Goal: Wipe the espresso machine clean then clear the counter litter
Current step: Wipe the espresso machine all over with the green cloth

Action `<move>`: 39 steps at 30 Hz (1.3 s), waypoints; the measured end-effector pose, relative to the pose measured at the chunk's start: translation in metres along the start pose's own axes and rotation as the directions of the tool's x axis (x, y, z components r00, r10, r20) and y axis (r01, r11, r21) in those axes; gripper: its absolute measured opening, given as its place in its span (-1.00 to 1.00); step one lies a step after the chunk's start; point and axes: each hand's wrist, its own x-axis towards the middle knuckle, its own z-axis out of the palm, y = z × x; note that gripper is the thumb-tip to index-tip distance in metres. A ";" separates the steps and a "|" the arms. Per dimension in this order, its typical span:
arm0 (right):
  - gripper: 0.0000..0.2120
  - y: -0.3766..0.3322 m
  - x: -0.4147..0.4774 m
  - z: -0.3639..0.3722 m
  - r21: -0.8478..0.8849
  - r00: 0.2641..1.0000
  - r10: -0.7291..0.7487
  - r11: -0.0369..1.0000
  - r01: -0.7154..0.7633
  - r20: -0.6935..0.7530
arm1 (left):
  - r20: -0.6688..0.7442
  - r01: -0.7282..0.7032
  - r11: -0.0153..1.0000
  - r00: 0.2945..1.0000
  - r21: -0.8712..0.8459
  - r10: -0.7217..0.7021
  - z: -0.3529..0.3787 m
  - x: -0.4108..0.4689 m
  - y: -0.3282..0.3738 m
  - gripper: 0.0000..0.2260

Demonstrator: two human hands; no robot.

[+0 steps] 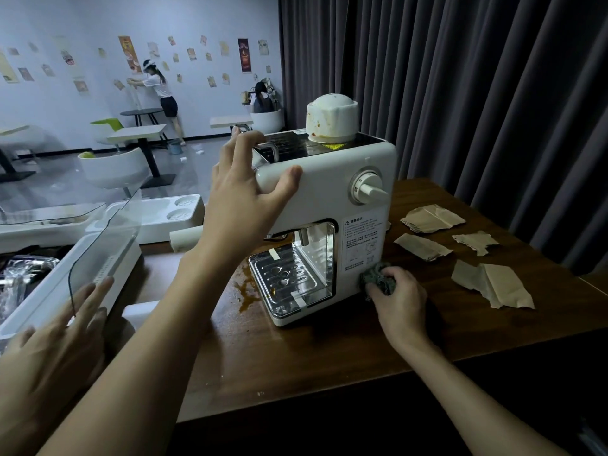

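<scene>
Here my left grip (250, 192) clasps the top of the machine (329, 192), which looks heavy and slick. My right grip (399, 301) bunches the soft cloth (378, 278) against its side.

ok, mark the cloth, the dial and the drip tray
cloth (375, 276): head view, bunched grey fabric.
dial (367, 188): head view, base of its lever.
drip tray (284, 278): head view, slotted metal grate.

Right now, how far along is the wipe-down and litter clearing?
Nothing looks finished. In hand: the right hand presses a cloth on the lower side of the espresso machine while the left hand grips its top. Left: the stained cap, the brown spill, four paper scraps.
</scene>
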 end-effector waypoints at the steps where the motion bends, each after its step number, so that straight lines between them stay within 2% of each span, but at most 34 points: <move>1: -0.67 -0.001 -0.001 0.001 0.009 1.000 0.005 1.000 -0.005 -0.016 | -0.002 -0.001 1.000 1.000 -0.002 0.001 0.000 0.000 0.000 -0.53; 4: -0.67 -0.007 -0.016 0.012 0.071 0.999 -0.012 0.997 0.015 -0.041 | -0.008 -0.010 1.000 1.000 -0.008 0.010 0.002 -0.001 -0.001 -0.54; 8: -0.65 -0.016 -0.040 0.029 0.099 0.987 -0.155 0.984 0.151 0.036 | -0.011 -0.011 1.000 1.000 -0.011 0.011 0.002 0.000 -0.002 -0.54; 11: -0.64 -0.016 -0.033 0.022 0.101 0.984 -0.177 0.980 0.174 0.026 | -0.009 -0.009 1.000 1.000 -0.009 0.009 0.001 0.000 -0.003 -0.54; 14: -0.57 -0.016 -0.011 0.006 0.120 0.995 -0.075 0.989 0.082 -0.065 | -0.003 -0.003 1.000 1.000 -0.017 0.003 0.000 0.000 -0.002 -0.56; 17: -0.53 -0.018 -0.003 0.000 0.172 0.996 0.018 0.985 -0.003 -0.087 | -0.003 0.001 1.000 1.000 -0.026 -0.001 0.001 0.000 -0.002 -0.56; 20: -0.63 -0.022 -0.019 0.011 0.157 0.990 -0.103 0.981 0.116 -0.093 | -0.009 0.004 1.000 1.000 -0.029 -0.004 0.002 0.000 -0.002 -0.54; 25: -0.66 -0.023 -0.032 0.021 0.136 0.960 -0.281 0.951 0.278 0.007 | -0.003 0.001 1.000 1.000 -0.018 -0.001 0.001 0.000 -0.003 -0.55; 27: -0.64 -0.022 -0.023 0.013 0.134 0.959 -0.282 0.950 0.283 -0.021 | -0.002 -0.002 1.000 1.000 -0.023 0.002 0.000 0.001 -0.004 -0.55; 31: -0.63 -0.026 0.007 -0.007 0.115 0.975 -0.154 0.978 0.173 -0.158 | -0.006 -0.011 1.000 1.000 -0.021 0.011 0.001 0.000 -0.003 -0.55; 33: -0.64 -0.028 0.010 -0.007 0.122 0.970 -0.137 0.979 0.164 -0.199 | -0.007 -0.010 1.000 1.000 -0.018 0.009 0.002 0.000 -0.003 -0.55; 36: -0.65 -0.034 -0.004 0.004 0.168 0.966 -0.171 0.964 0.204 -0.195 | -0.008 -0.003 1.000 1.000 -0.024 0.003 0.002 0.000 -0.002 -0.55; 39: -0.64 -0.038 -0.019 0.011 0.185 0.950 -0.282 0.934 0.304 -0.135 | -0.003 0.001 1.000 1.000 -0.021 -0.002 0.002 0.000 -0.002 -0.54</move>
